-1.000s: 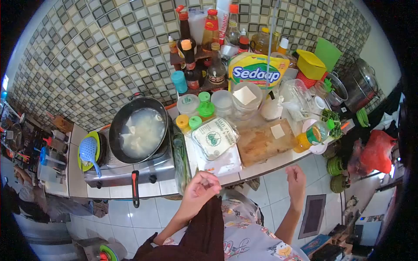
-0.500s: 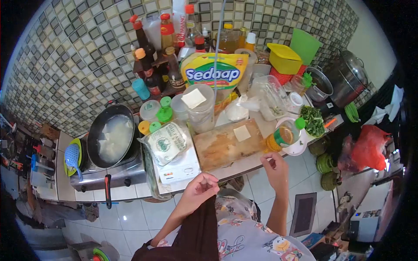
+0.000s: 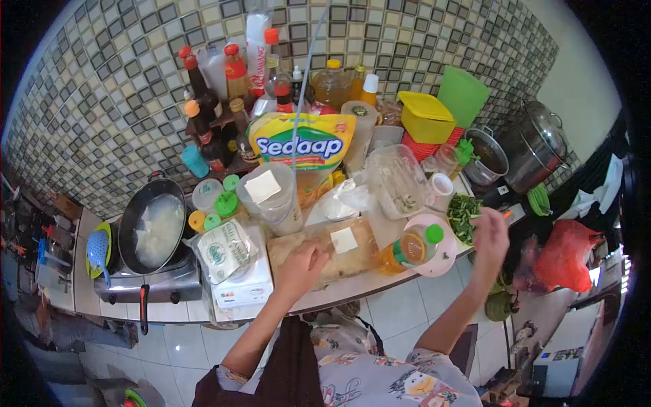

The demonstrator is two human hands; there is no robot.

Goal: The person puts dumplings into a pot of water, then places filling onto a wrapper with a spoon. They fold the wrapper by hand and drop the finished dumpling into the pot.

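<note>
My left hand (image 3: 304,267) is over the near left part of a wooden cutting board (image 3: 291,251), its fingers curled together. What they hold, if anything, is hidden. A square white wrapper sheet (image 3: 344,240) lies on the board, to the right of that hand. My right hand (image 3: 491,237) is raised beside a heap of chopped greens (image 3: 464,216), fingers stretched forward and slightly blurred, with nothing visible in them. Between my hands, a green-capped bottle of yellow-orange liquid (image 3: 411,248) stands by a pink plate (image 3: 444,263). More white sheets (image 3: 262,186) rest on a clear tub (image 3: 279,216).
On the stove at left, a black pan (image 3: 156,227) holds pale liquid and white pieces. A wrapped white packet (image 3: 224,251) lies on a white kitchen scale (image 3: 247,288). Sauce bottles (image 3: 237,74), a Sedaap pouch (image 3: 300,146) and a clear food box (image 3: 397,180) stand behind.
My left hand has moved forward from the counter's front edge to over the board. My right hand has swung right and forward, from beside the bottle to the greens. The view has shifted.
</note>
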